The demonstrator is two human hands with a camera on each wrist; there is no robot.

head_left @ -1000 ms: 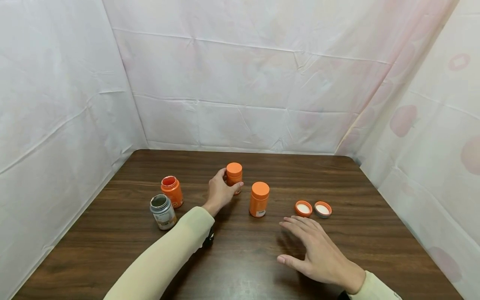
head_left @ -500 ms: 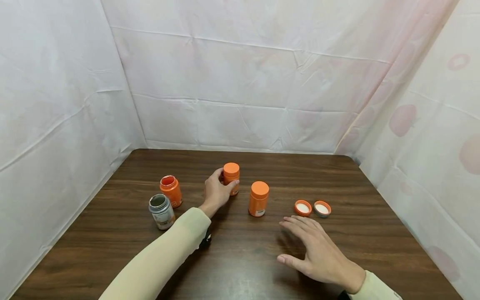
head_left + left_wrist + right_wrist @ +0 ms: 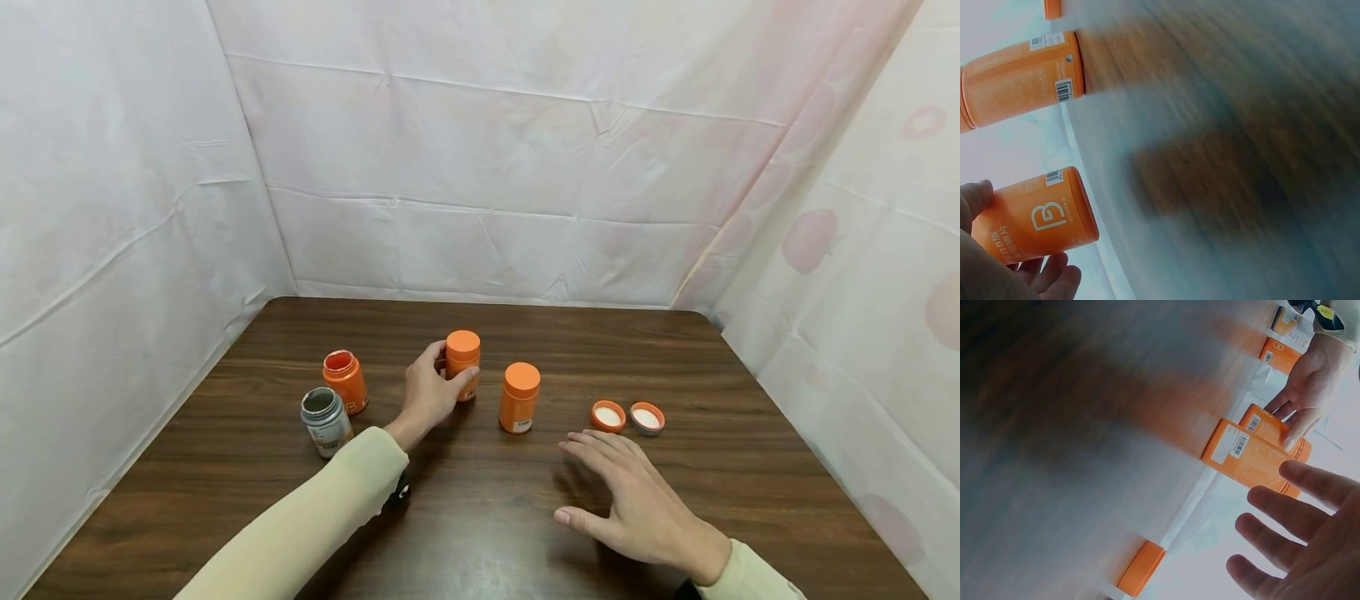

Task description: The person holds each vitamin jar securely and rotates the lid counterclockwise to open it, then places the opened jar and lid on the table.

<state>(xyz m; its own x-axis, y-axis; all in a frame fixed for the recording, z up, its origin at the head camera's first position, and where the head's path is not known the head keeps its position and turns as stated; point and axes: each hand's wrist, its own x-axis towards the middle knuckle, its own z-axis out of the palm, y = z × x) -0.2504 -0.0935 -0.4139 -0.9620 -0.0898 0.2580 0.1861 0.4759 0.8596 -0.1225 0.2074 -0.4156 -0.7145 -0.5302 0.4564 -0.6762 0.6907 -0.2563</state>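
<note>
My left hand (image 3: 432, 389) grips an orange bottle (image 3: 462, 367) with an orange cap, thumb on one side and fingers on the other. In the left wrist view the held bottle (image 3: 1038, 215) shows a white logo, and its blurred reflection lies apart from its base. Just right of it in the head view, a second capped orange bottle (image 3: 518, 400) stands upright. My right hand (image 3: 637, 500) holds nothing, its fingers spread low over the table, nearest to two upturned caps (image 3: 607, 417) with white insides. In the right wrist view the fingers (image 3: 1279, 515) look straight and parted.
At the left of the dark wood table (image 3: 480, 533) stand an uncapped orange bottle (image 3: 347, 388) and an uncapped grey bottle (image 3: 327, 427), close together. Pale cloth (image 3: 487, 167) hangs behind the table and along both sides.
My left hand has brought the held orange bottle slightly left and nearer to me. The right hand, the other bottles and the caps stay where they were.
</note>
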